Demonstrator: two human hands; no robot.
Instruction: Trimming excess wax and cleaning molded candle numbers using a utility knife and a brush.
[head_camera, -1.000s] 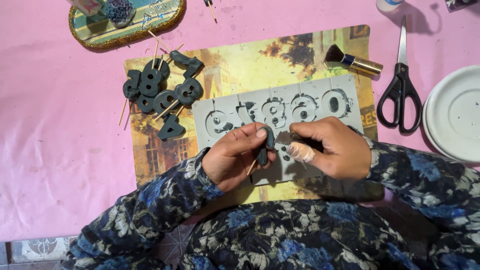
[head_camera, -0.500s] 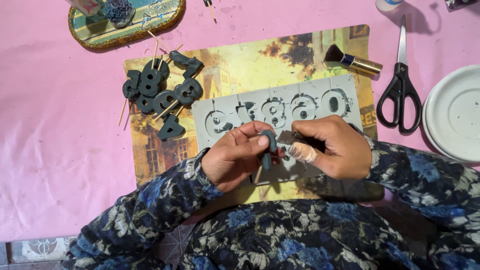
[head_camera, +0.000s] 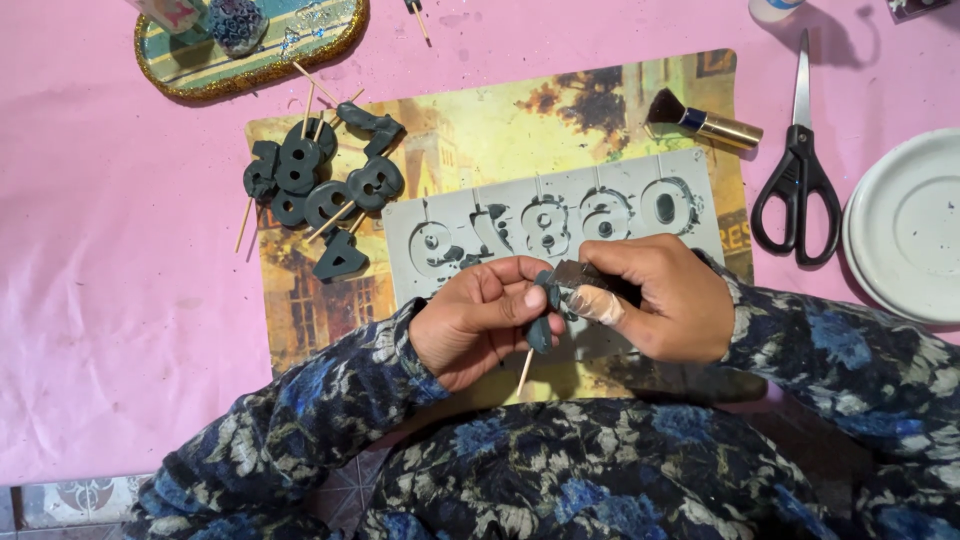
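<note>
1. Up and to the left of the left hand (head_camera: 478, 320) lies a heap of dark cast numerals on sticks (head_camera: 318, 190), about eight, the exact count hidden by overlap.
2. The left hand pinches one dark numeral piece (head_camera: 541, 322), its wooden stick (head_camera: 524, 372) pointing down toward the person.
3. The right hand (head_camera: 655, 300), touching the piece from its right, grips a small blade-like tool (head_camera: 575, 274).
4. Just above both hands: one grey mould (head_camera: 560, 215); further right, one brush (head_camera: 705, 120), one pair of scissors (head_camera: 797, 165).

Left of the hands the pink counter (head_camera: 120, 300) lies open. Ahead, the grey mould (head_camera: 640, 190) and dark number pile (head_camera: 320, 190) block; scissors (head_camera: 798, 180) and white plate (head_camera: 905, 225) crowd the right.
</note>
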